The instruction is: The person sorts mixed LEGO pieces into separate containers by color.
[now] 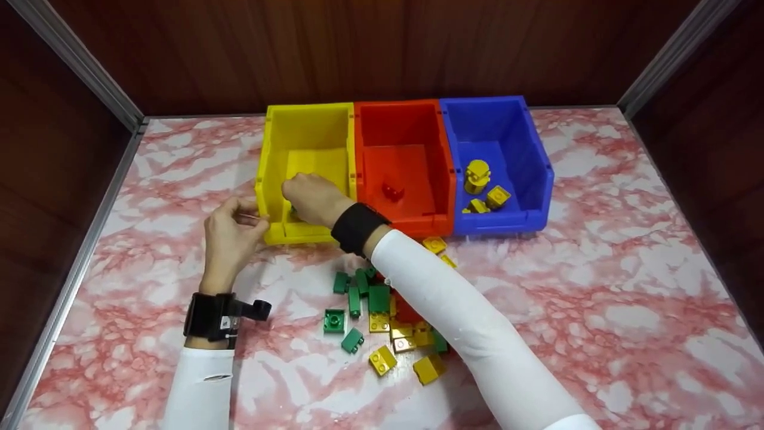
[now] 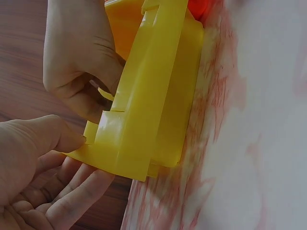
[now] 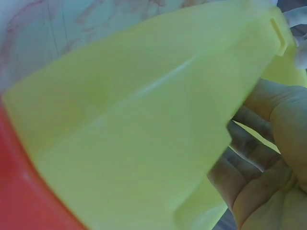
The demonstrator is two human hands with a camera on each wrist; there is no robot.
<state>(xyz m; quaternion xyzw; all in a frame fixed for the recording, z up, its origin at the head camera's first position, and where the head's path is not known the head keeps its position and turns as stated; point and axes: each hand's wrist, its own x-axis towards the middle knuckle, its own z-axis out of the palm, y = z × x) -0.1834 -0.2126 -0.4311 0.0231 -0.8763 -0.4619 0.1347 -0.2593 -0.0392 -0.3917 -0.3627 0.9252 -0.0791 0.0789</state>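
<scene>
My left hand (image 1: 231, 236) is at the near left corner of the yellow bin (image 1: 307, 232). In the left wrist view its thumb (image 2: 57, 132) is on one side of the bin's edge and the fingers on the other, pinching it. My right hand (image 1: 316, 198) reaches into the yellow bin over its front. In the right wrist view its fingers (image 3: 228, 184) are loosely bent beside the bin's wall, with nothing seen between them. A small green brick (image 1: 293, 211) shows just below that hand, mostly hidden by it.
A red bin (image 1: 403, 227) holding a red piece (image 1: 393, 191) adjoins the yellow one. Beyond it, a blue bin (image 1: 501, 224) contains several yellow bricks (image 1: 498, 196). In front lies a pile of green bricks (image 1: 379, 297), yellow bricks (image 1: 382, 360) and red pieces, partly under my right forearm.
</scene>
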